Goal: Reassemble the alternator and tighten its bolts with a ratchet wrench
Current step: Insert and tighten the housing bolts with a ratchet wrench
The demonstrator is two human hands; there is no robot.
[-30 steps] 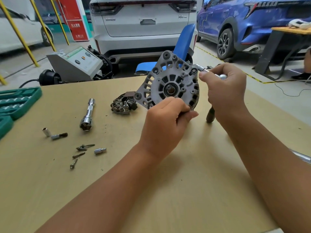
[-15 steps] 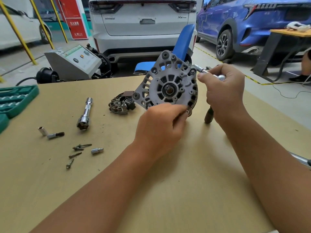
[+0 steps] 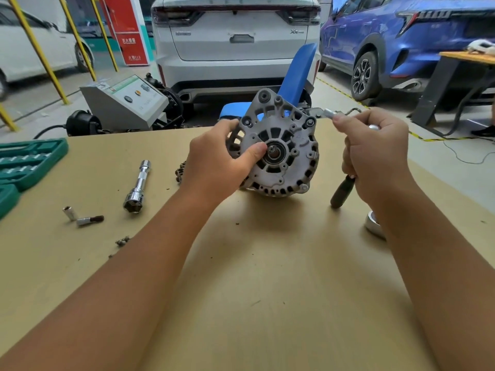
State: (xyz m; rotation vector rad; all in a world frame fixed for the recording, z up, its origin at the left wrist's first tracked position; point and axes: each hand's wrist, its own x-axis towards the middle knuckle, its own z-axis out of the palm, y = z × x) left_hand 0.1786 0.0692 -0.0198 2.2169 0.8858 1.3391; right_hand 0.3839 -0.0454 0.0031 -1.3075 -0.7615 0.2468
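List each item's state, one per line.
alternator: upright on the table, gripped by the left hand
ratchet wrench: held in the right hand, head at the upper-right bolt
extension bar: lying flat, untouched
socket case: open

One head-worn wide-angle view, looking forward and down over a workbench.

The camera sits above and behind the person's forearms, which enter from the bottom edge and run up to the left hand (image 3: 217, 162) and right hand (image 3: 375, 153) near the middle of the picture. It faces across the tan table (image 3: 267, 290), close enough that the table fills the lower two thirds. The alternator (image 3: 281, 153) stands near the picture's centre, its face turned to the lens. Beyond the table's far edge the view takes in a white car (image 3: 235, 36) straight ahead and a blue car (image 3: 401, 41) at upper right. Straight lines bow toward the edges. There is no second view.
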